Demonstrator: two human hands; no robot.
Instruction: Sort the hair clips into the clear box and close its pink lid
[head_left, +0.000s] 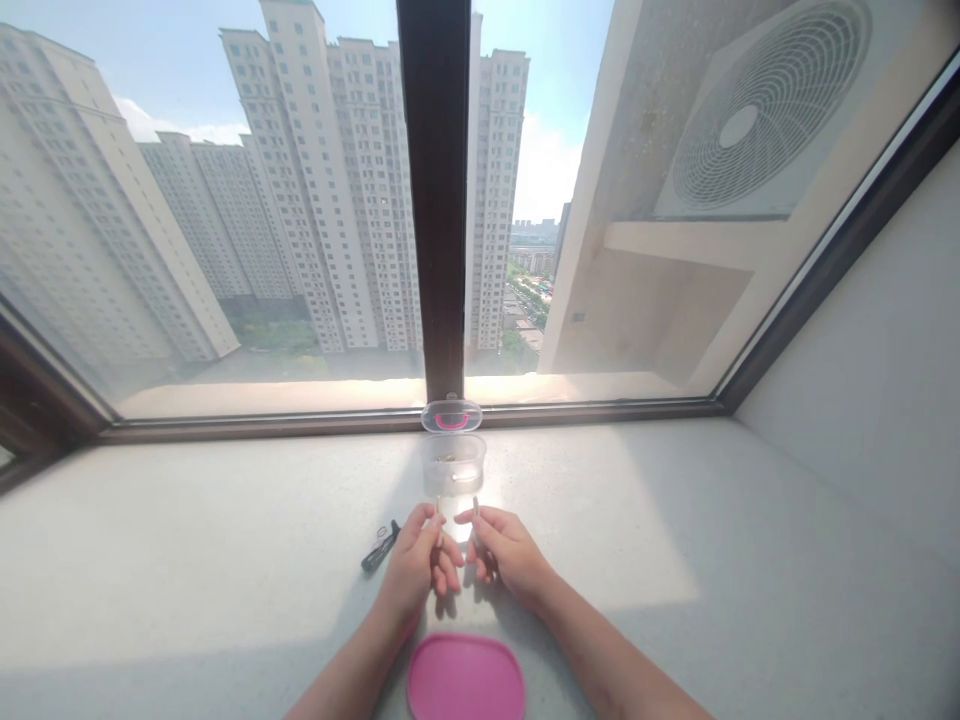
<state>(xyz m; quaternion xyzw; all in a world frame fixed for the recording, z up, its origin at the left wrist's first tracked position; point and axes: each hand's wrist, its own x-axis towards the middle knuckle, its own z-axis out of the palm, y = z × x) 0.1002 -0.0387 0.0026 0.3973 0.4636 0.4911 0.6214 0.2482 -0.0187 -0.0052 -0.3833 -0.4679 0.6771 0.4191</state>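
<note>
My left hand [417, 565] is closed in a pinch on a small thin stick-like piece [439, 508] that points upward. My right hand [506, 550] is closed in a pinch on a similar small piece [475, 505]. Both hands hover close together over a pale windowsill [225, 560]. Just beyond the fingertips stands a clear plastic container [453, 463] with small items inside; I cannot make out what they are. Its clear lid with a pink ring [451, 416] leans against the window frame behind it.
A small black clip-like object [380, 545] lies left of my left hand. A pink oval lid [466, 680] lies near the sill's front edge between my forearms. A dark vertical window post [437, 200] rises behind the container. A wall [862, 400] bounds the right side.
</note>
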